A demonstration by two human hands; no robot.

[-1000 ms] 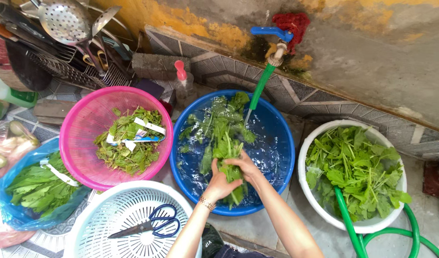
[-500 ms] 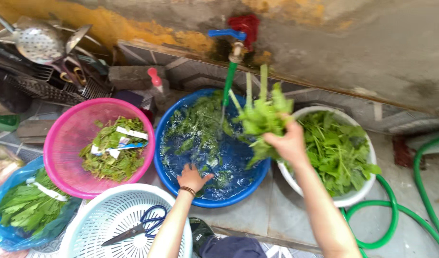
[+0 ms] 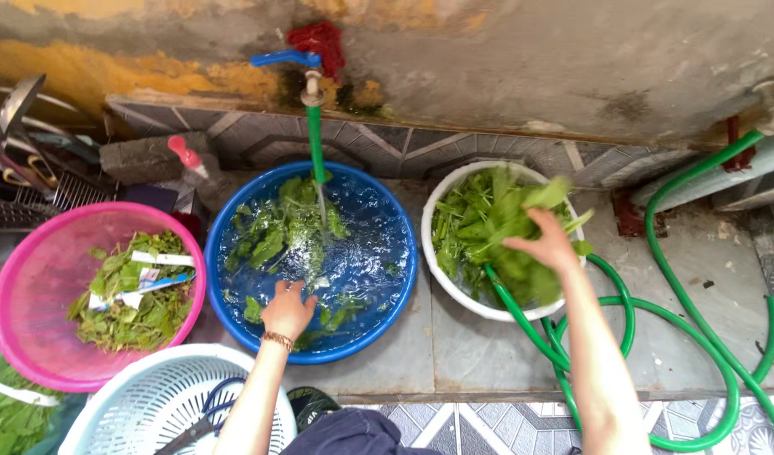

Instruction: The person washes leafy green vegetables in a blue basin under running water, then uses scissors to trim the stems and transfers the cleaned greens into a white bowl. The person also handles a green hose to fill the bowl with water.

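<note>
Left hand (image 3: 288, 308) reaches forward, fingers spread downward; right hand (image 3: 542, 244) extends farther out, fingers curled.

Basin (image 3: 235, 329) between bowl (image 3: 16, 286) and tub (image 3: 427, 236).

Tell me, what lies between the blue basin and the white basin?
In the head view, only a bare strip of grey floor separates the blue basin from the white basin; the rims stand apart.

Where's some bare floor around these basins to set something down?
Bare concrete lies between the blue basin and white basin, running toward the tiled edge. More lies right of the white basin, inside the green hose loops. The left is crowded: pink basin, white basket, dish rack.
</note>
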